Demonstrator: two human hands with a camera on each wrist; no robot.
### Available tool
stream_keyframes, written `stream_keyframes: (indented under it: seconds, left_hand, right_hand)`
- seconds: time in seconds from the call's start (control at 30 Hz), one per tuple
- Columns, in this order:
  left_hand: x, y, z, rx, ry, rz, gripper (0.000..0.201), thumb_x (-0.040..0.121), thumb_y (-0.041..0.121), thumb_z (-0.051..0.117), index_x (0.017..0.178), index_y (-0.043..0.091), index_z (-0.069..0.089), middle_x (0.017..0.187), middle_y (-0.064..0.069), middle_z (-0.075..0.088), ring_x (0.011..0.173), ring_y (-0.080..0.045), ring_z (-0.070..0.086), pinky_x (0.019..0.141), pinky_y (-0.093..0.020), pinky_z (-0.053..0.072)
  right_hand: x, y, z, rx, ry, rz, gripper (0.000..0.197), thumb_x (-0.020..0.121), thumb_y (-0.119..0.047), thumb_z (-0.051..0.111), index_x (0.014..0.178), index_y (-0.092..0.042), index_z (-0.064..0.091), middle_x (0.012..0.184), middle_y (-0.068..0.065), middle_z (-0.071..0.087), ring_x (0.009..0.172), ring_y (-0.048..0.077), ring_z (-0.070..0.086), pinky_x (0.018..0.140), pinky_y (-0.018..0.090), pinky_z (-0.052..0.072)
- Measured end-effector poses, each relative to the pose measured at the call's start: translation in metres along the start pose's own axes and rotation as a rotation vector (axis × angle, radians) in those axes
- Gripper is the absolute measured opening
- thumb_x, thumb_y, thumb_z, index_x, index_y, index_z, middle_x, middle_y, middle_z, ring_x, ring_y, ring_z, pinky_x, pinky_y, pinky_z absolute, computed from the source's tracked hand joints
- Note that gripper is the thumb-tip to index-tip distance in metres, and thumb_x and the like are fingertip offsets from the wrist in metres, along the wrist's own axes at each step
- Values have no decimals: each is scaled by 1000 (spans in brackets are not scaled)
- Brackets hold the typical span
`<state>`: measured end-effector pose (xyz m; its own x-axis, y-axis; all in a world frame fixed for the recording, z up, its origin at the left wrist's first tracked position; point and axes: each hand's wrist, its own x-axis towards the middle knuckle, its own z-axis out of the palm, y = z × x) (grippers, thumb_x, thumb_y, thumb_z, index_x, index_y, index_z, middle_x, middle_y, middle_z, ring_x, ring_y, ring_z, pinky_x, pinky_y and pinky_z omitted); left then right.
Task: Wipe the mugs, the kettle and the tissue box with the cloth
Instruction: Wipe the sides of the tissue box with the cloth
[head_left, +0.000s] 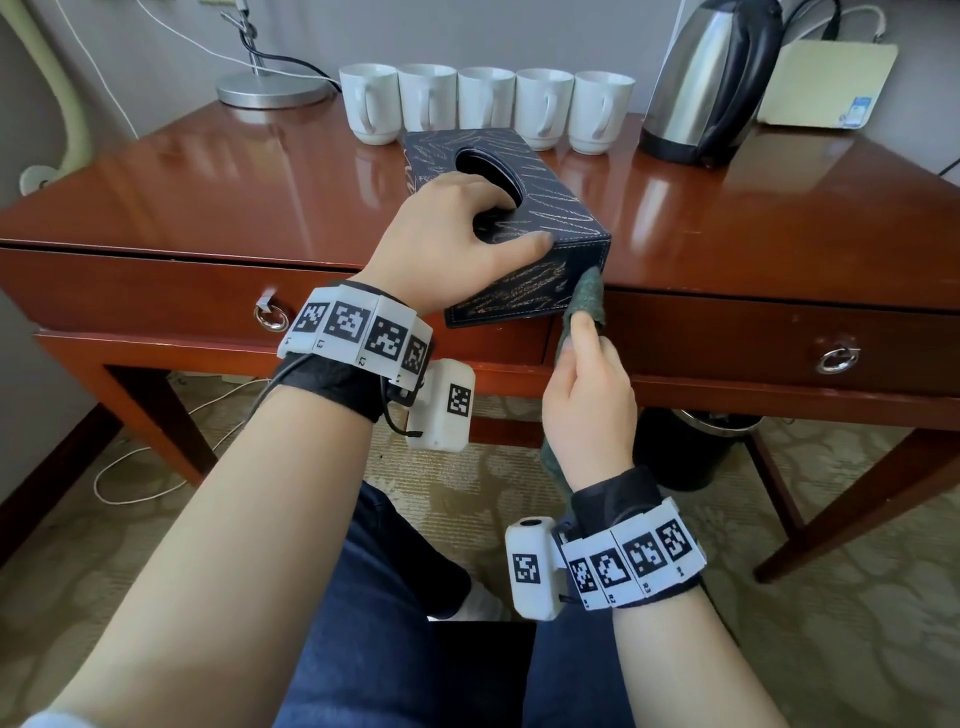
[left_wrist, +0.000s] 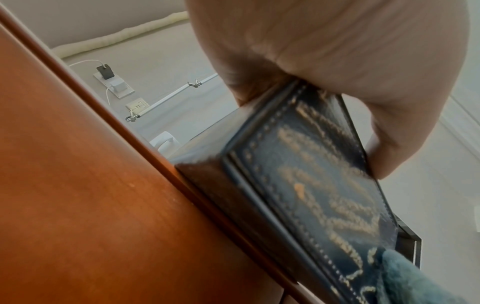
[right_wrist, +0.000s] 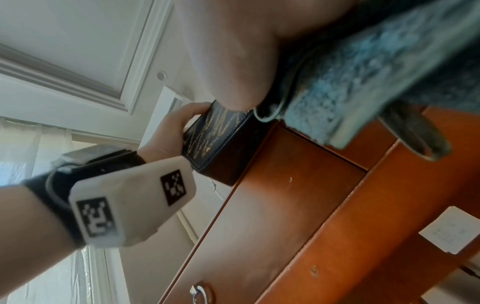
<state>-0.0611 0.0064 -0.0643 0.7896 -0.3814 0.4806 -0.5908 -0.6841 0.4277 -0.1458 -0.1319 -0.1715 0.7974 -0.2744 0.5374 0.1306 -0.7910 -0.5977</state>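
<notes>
A dark tissue box (head_left: 540, 202) with gold leaf pattern juts over the desk's front edge. My left hand (head_left: 447, 244) grips it from above, fingers hooked into the oval opening, thumb along the top near edge. The box's near side (left_wrist: 319, 185) fills the left wrist view. My right hand (head_left: 587, 395) holds a green-blue cloth (head_left: 589, 299) and presses it against the box's front right corner. The cloth (right_wrist: 363, 72) is bunched in the palm in the right wrist view. Several white mugs (head_left: 485, 101) stand in a row behind the box. The steel kettle (head_left: 711, 83) stands at the back right.
The desk (head_left: 182, 176) is glossy red-brown wood with two drawers and ring pulls (head_left: 836, 360). A lamp base (head_left: 272, 88) sits back left, a cream device (head_left: 826, 83) back right. A dark bin (head_left: 691, 447) stands under the desk. Cables lie on the carpet.
</notes>
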Motion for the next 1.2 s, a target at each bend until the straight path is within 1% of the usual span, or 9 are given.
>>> stream_keyframes:
  seconds: [0.1, 0.2, 0.37, 0.5, 0.63, 0.7, 0.8, 1.03, 1.2]
  left_hand:
    - [0, 0, 0, -14, 5, -4, 65, 77, 61, 56, 115, 10, 70, 115, 0, 66, 110, -14, 56, 85, -18, 33]
    - [0, 0, 0, -23, 4, -9, 64, 77, 61, 57, 115, 10, 70, 115, 0, 66, 110, -14, 56, 86, -19, 34]
    - [0, 0, 0, -23, 4, -18, 65, 77, 61, 57, 116, 11, 69, 117, 1, 66, 112, -14, 55, 87, -18, 33]
    - [0, 0, 1, -19, 9, -12, 65, 77, 62, 57, 116, 11, 69, 118, 0, 66, 113, -15, 55, 88, -18, 33]
    - [0, 0, 0, -20, 6, -16, 65, 77, 62, 57, 116, 11, 69, 118, 0, 66, 113, -15, 56, 89, -19, 35]
    - [1, 0, -1, -21, 4, -18, 66, 76, 62, 57, 116, 11, 69, 117, 0, 66, 112, -14, 56, 89, -19, 35]
    - [1, 0, 1, -22, 5, -19, 66, 76, 62, 57, 116, 11, 70, 116, 0, 66, 112, -14, 55, 87, -18, 34]
    - [0, 0, 1, -24, 11, -18, 67, 75, 63, 56, 116, 11, 69, 115, 1, 66, 112, -15, 55, 85, -18, 32]
    - [0, 0, 1, -29, 13, -21, 66, 76, 62, 57, 117, 11, 69, 117, 0, 66, 113, -15, 55, 86, -17, 32]
  right_hand:
    - [-3, -6, 2, 17, -39, -32, 36, 98, -8, 41, 133, -8, 50, 100, 14, 57, 81, 36, 57, 63, 31, 35]
    - [0, -6, 1, -23, -15, -60, 36, 97, -6, 43, 131, -8, 52, 99, 15, 56, 76, 37, 56, 60, 32, 33]
    - [1, 4, 2, -37, 27, 16, 34, 98, -7, 41, 131, -8, 50, 97, 14, 55, 75, 36, 57, 60, 31, 33]
    - [-10, 2, 12, -5, 18, 3, 32, 98, -7, 43, 129, -5, 52, 96, 16, 57, 75, 38, 59, 61, 30, 34]
    - [-14, -1, 16, 18, -23, -29, 34, 98, -7, 43, 131, -5, 51, 102, 17, 58, 79, 36, 59, 63, 29, 35]
    - [-11, 2, 16, 6, 18, -61, 33, 96, -7, 42, 126, -5, 54, 97, 17, 58, 72, 37, 58, 59, 29, 34]
    - [-6, 8, 15, -5, 100, -33, 32, 94, -9, 41, 121, -3, 56, 91, 17, 58, 66, 38, 58, 57, 29, 33]
    - [-16, 6, 25, 51, 45, 24, 35, 97, -4, 44, 132, 1, 48, 102, 21, 61, 80, 40, 60, 62, 29, 35]
    - [-21, 1, 36, 109, 78, -42, 35, 93, -5, 45, 126, 5, 52, 97, 23, 63, 74, 40, 62, 60, 30, 40]
